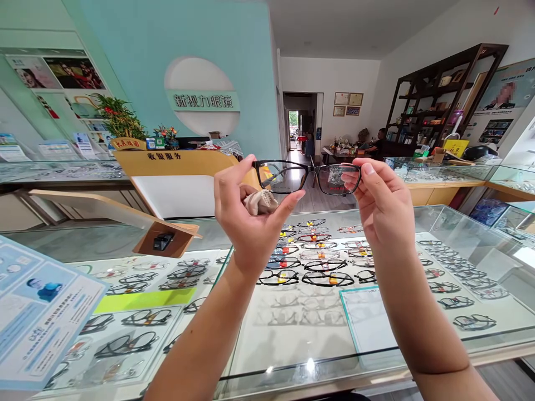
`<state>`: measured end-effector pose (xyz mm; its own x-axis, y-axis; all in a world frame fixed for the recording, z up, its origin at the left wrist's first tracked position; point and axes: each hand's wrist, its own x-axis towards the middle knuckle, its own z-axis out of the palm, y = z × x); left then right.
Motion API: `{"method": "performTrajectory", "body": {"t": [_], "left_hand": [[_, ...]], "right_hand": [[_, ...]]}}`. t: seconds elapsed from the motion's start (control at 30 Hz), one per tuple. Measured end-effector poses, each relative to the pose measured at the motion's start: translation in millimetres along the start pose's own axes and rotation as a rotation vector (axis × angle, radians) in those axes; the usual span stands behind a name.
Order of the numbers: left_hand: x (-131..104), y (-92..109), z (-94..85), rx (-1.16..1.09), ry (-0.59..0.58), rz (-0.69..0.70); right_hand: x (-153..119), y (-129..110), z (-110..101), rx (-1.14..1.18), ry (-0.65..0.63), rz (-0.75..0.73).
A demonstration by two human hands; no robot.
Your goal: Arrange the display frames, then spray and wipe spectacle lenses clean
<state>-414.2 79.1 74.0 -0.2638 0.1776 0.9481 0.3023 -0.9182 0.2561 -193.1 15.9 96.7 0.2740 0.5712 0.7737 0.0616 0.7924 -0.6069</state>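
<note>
Black-framed eyeglasses are held up above a glass display case, lenses facing me. My left hand has thumb and forefinger at the left rim, and a crumpled beige cloth is tucked in its curled fingers. At the other end, my right hand pinches the right corner of the frame between thumb and fingers. Small red print and a pale mark show on the right lens. Below the hands, several rows of eyeglasses with coloured tags lie inside the case.
The glass display case spans the front. A mirror on a tilted wooden stand and a blue leaflet stand on its left. Behind are a wooden-topped counter, a doorway, a dark shelf, and a person seated far back.
</note>
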Motion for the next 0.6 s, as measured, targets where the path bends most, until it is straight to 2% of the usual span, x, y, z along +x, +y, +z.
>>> {"method": "performTrajectory", "body": {"t": [0.17,0.37,0.6], "left_hand": [[0.5,1.7,0.6,-0.007,-0.017,-0.032],[0.2,5.0,3.5,-0.127,-0.06,-0.062],[-4.5,10.1,5.5,-0.185,-0.068,-0.159]], "right_hand": [[-0.4,-1.7,2.4,0.034,0.046,0.029],[0.9,1.1,3.5,0.025,0.051,0.034],[-0.2,0.3,6.8,0.073,0.074,0.09]]}}
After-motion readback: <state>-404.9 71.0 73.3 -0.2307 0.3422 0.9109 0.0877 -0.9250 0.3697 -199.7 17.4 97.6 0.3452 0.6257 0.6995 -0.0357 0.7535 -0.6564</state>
